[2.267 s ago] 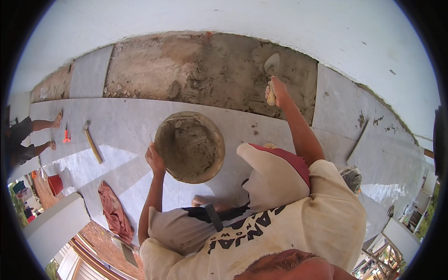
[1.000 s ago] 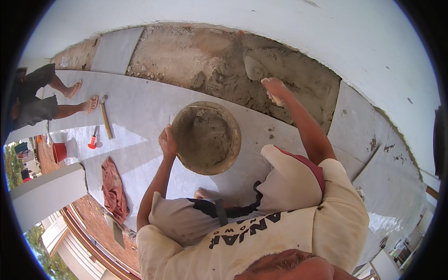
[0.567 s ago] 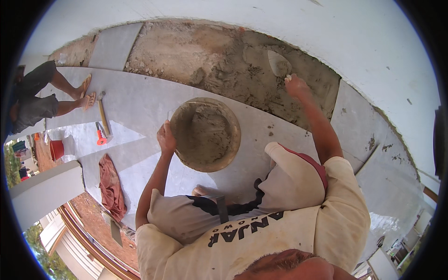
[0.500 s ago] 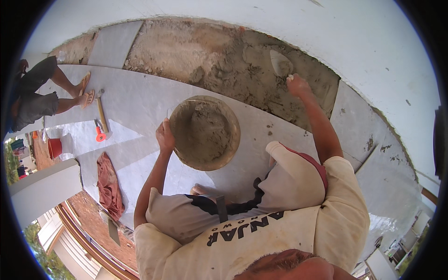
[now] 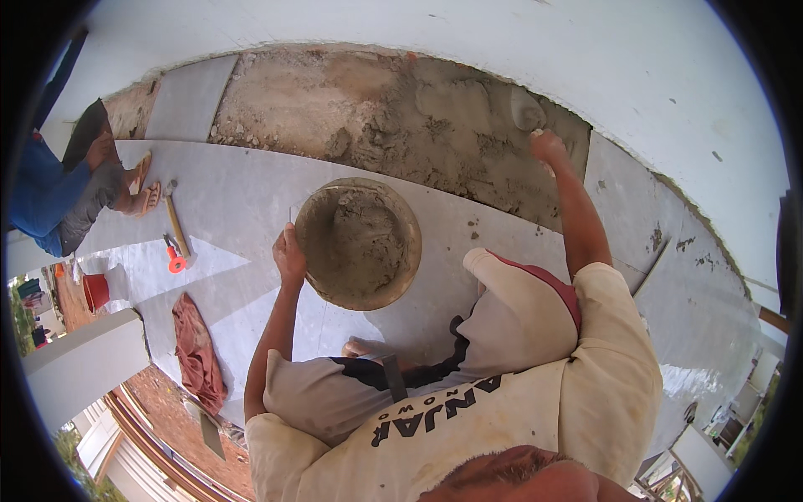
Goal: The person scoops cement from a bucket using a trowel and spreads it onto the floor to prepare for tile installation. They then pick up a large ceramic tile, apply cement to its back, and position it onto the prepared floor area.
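With my left hand I grip the wire handle at the left rim of a round bucket of wet grey mortar, which rests on the grey tiles. My right hand, at the upper right, is closed on the handle of a trowel, whose blade lies on the mortar bed beside the white wall. The mortar bed fills the right part of the untiled strip; rough rubble shows in its left part.
A co-worker sits or crouches at the left near a hammer and an orange-handled tool. A reddish cloth lies left of me, a red bucket farther left. A low white ledge borders the lower left.
My right hand has moved the trowel rightward along the mortar bed, toward its far right. My left hand stays on the bucket. The co-worker at the left has bent forward into view.
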Demonstrator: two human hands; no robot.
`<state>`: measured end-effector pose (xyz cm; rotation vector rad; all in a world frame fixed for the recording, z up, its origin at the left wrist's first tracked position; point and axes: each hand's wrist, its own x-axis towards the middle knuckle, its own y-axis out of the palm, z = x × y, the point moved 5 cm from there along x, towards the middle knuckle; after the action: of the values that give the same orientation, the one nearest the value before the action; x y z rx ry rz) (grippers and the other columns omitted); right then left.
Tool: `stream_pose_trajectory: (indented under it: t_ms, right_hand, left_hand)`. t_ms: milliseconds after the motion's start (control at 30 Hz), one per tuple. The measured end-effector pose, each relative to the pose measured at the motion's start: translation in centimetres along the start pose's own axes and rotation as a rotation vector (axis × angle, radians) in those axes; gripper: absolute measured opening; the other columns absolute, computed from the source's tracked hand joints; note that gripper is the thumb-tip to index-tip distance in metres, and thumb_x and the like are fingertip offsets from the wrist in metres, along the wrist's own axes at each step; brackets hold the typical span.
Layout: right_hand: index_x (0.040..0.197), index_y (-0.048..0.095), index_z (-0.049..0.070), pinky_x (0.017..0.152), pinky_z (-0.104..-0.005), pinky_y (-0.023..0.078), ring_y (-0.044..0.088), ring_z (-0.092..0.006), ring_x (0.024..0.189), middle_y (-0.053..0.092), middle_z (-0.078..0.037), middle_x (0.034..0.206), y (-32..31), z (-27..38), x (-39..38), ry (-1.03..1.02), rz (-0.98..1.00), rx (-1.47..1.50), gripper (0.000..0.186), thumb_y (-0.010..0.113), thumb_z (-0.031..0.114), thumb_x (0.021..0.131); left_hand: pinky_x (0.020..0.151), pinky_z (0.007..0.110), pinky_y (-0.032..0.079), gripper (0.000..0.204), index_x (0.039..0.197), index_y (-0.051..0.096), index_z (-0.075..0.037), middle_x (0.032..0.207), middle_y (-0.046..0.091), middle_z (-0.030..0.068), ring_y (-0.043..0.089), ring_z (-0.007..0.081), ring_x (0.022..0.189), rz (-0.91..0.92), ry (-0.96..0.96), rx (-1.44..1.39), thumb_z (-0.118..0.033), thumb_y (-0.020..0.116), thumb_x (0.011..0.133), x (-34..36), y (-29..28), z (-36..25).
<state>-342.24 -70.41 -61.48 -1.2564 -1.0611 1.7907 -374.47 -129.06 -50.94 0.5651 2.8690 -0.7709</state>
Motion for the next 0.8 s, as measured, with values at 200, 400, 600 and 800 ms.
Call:
stream_pose_trajectory:
  t_ms: [200,400,600,800]
  right_hand:
    - [0.094,0.059,-0.001,0.049,-0.0405,0.047,0.058,-0.0214,0.052,0.058,-0.010,0.065,-0.5,-0.9,-2.8,0.011,0.271,0.413,0.039,0.053,0.037,0.096]
    - [0.113,0.058,0.003,0.058,-0.0385,0.049,0.062,-0.0200,0.062,0.062,-0.012,0.077,-5.2,5.1,-15.1,-0.400,0.149,0.290,0.036,0.063,0.032,0.093]
    - [0.127,0.056,0.008,0.083,-0.0418,0.052,0.064,-0.0316,0.101,0.066,-0.018,0.105,-10.8,15.0,-28.6,-0.881,0.078,-0.137,0.043,0.065,0.028,0.090]
    - [0.125,0.056,0.006,0.078,-0.0417,0.054,0.065,-0.0307,0.099,0.063,-0.016,0.100,-8.8,21.8,-32.7,-1.057,0.034,-0.561,0.039,0.063,0.017,0.089]
  left_hand:
    - [0.074,0.034,0.046,0.047,0.094,0.067,0.005,0.083,0.064,0.0064,0.054,0.0155,0.078,0.057,-0.053,-0.071,-0.036,0.046,0.103,0.2,-0.2,-0.3]
    - [0.077,0.033,0.048,0.045,0.101,0.068,0.005,0.091,0.068,0.0089,0.060,0.0159,0.083,0.059,-0.197,-0.266,-0.036,0.049,0.102,0.2,0.4,-0.3]
    - [0.072,0.033,0.047,0.042,0.094,0.069,0.002,0.084,0.065,0.0053,0.055,0.0137,0.076,0.090,-0.206,-0.379,-0.036,0.052,0.100,-0.9,2.3,-4.4]
    - [0.063,0.042,0.041,0.046,0.077,0.057,0.003,0.064,0.053,0.0130,0.048,0.0191,0.064,0.084,0.028,-0.059,-0.037,0.052,0.099,-1.0,5.2,-7.1]
